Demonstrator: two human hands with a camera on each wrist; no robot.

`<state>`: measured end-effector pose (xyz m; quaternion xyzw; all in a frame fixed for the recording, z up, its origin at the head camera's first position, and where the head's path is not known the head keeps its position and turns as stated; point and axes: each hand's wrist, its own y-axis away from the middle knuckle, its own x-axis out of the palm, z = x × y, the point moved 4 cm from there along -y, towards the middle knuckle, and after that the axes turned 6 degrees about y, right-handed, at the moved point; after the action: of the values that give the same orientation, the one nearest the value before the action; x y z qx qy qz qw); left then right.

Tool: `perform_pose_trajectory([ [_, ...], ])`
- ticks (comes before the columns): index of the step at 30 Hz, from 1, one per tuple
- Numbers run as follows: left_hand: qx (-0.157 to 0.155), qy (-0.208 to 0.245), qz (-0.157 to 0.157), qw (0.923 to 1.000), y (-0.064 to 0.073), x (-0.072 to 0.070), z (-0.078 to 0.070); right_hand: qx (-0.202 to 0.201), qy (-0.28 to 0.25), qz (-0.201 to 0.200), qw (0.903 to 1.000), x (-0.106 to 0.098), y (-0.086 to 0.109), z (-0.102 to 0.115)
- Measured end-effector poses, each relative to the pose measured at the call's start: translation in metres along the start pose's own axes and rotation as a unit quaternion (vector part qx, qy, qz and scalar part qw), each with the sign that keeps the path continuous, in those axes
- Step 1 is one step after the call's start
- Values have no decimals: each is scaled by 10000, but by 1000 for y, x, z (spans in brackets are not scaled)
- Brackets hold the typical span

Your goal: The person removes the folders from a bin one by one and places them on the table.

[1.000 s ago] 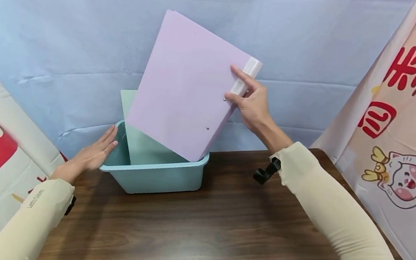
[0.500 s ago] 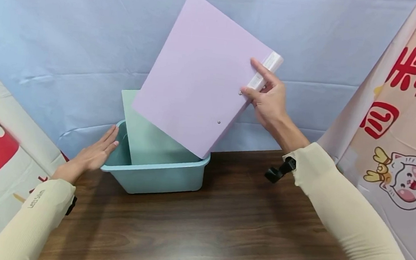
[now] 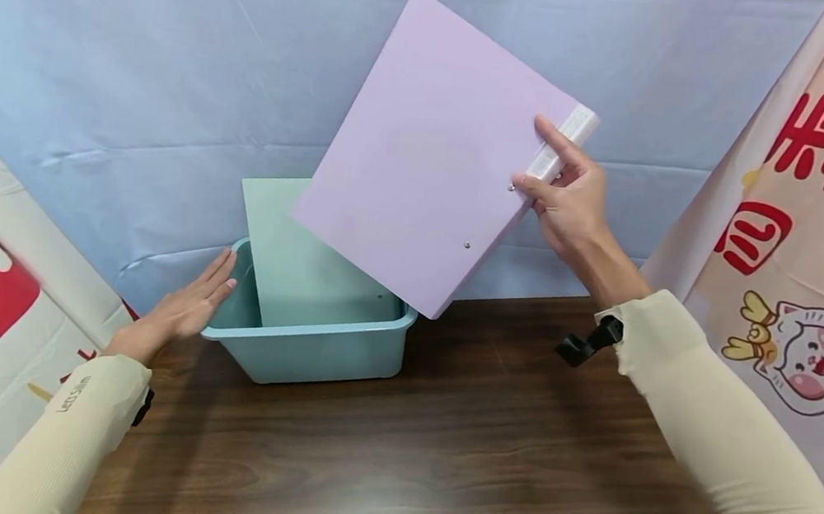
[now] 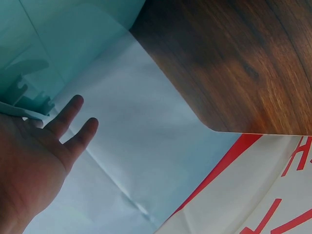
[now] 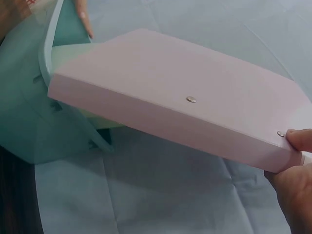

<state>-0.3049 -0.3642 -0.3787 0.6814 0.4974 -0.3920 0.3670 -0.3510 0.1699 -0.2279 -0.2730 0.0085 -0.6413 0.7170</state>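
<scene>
My right hand [image 3: 574, 194] grips a lilac binder [image 3: 430, 143] by its spine, near a white label strip, and holds it tilted in the air. The binder's lower corner hangs just beyond the right end of a teal plastic basin [image 3: 313, 359]. Inside the basin a mint-green binder [image 3: 313, 281] leans upright, partly hidden behind the lilac one. With straight fingers, my left hand [image 3: 180, 305] rests against the basin's left rim. The left wrist view shows that hand [image 4: 39, 161] with fingers spread at the basin's edge. In the right wrist view the lilac binder [image 5: 161, 83] shows its thick spine.
Under the basin lies a dark wooden table [image 3: 437, 458]. A pale blue cloth [image 3: 141, 57] hangs behind it. Printed banners with red characters stand at both sides, the right one [image 3: 793, 244] bearing a cartoon figure.
My right hand has carried the lilac binder up and to the right, away from over the basin, uncovering more of the mint-green binder. The left hand stays in place.
</scene>
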Motion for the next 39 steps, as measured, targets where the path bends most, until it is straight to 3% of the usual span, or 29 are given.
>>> perform_pose_trajectory([
  [5, -6, 25, -12, 10000, 0, 1, -1, -33, -123, 11, 9999, -13, 3, 7],
  [21, -72, 112, 14, 9999, 2, 5, -2, 126, 183, 124, 9997, -54, 15, 29],
  [29, -24, 104, -52, 9999, -1, 5, -2, 222, 552, 261, 9979, -75, 22, 41],
  [39, -12, 109, -68, 9999, 0, 3, 0, 670, 1150, 226, 9908, -109, 30, 49],
])
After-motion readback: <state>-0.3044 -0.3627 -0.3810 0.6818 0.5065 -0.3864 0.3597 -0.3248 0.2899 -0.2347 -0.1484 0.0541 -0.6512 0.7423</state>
